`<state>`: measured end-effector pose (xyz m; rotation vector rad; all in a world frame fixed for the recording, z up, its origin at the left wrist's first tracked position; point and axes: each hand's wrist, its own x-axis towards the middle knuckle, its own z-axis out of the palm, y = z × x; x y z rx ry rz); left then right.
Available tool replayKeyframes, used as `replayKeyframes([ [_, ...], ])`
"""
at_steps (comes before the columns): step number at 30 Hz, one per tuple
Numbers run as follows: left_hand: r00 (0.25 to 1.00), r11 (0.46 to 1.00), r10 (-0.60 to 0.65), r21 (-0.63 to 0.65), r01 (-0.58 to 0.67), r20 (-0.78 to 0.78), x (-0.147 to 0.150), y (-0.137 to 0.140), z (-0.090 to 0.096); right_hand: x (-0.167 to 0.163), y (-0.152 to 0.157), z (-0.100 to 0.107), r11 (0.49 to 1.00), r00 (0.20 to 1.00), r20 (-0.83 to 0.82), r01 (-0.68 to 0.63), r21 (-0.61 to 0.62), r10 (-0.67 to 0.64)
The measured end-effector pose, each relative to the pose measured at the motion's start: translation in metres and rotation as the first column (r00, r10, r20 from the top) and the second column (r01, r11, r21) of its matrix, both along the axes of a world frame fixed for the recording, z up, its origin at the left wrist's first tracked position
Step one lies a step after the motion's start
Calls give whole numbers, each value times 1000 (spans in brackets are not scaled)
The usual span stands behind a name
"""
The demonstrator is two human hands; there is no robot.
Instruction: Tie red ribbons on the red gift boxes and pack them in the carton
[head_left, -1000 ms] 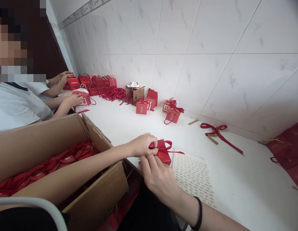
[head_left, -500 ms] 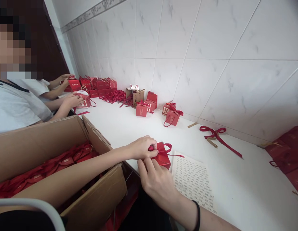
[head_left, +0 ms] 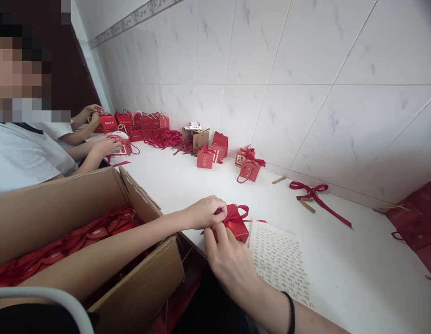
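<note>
A small red gift box [head_left: 241,232] with a red ribbon bow [head_left: 232,214] on top sits at the table's near edge. My left hand [head_left: 206,212] reaches over from the left, its fingers pinched on the ribbon at the bow's left side. Close in front, my right hand [head_left: 227,253] has its thumb and fingers closed at the near side of the bow, also on the ribbon. Part of the bow and box is hidden behind my fingers. One loop and one ribbon tail stick out to the right.
A cardboard carton [head_left: 138,278] full of red boxes stands at my left. Handwritten paper [head_left: 281,260] lies beside the gift box. Finished-looking boxes [head_left: 250,169] and a loose ribbon bow [head_left: 309,190] lie near the wall. Co-workers' hands [head_left: 109,144] handle boxes at far left.
My right hand has shifted slightly right and its fingers have drawn in at the bow. The red bit of ribbon inside my left hand's grip shows less. The box has barely moved.
</note>
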<state>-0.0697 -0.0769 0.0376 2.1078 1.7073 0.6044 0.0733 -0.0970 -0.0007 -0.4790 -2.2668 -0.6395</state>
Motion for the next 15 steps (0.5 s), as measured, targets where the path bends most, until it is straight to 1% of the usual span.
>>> replayKeyframes([
  [4, 1000, 1000, -3, 17, 3, -12, -2, 1, -1, 1, -3, 0, 1000, 999, 27, 18, 7, -19],
  [10, 1000, 1000, -20, 21, 20, -7, 0, 0, 2, -1, -3, -2, 999, 1000, -17, 22, 24, -22],
  [15, 1000, 999, 21, -30, -21, 4, 1, -2, 3, -1, -1, -4, 999, 1000, 20, 23, 27, -24],
])
